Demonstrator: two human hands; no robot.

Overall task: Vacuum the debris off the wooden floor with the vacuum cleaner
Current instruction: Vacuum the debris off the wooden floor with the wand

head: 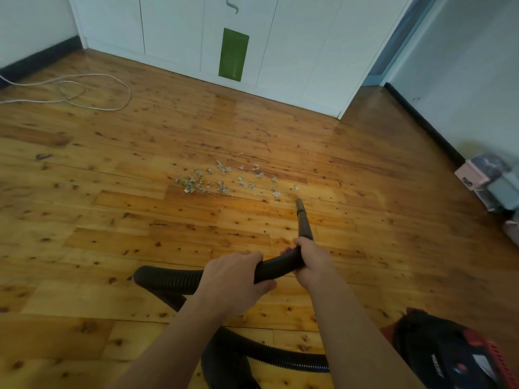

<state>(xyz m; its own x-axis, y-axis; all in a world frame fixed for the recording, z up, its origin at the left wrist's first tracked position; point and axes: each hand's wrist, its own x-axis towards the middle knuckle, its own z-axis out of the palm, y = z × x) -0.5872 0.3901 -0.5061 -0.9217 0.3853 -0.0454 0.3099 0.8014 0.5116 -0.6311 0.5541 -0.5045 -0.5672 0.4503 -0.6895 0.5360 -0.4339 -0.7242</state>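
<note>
Small grey and yellowish scraps of debris [224,179] lie scattered in a band across the wooden floor [140,209] ahead of me. My left hand [234,276] grips the black curved handle of the vacuum hose [165,277]. My right hand [311,261] grips the same handle further forward, where the straight black nozzle tube [304,220] begins. The nozzle tip [299,202] points at the floor just short of the right end of the debris. The red and black vacuum cleaner body [449,355] sits at the bottom right.
A white cupboard with a green panel [233,54] stands at the back. A pale cable [92,92] loops on the floor at the back left. Pink and grey boxes [488,182] sit by the right wall. The ribbed hose [280,352] curls under my arms.
</note>
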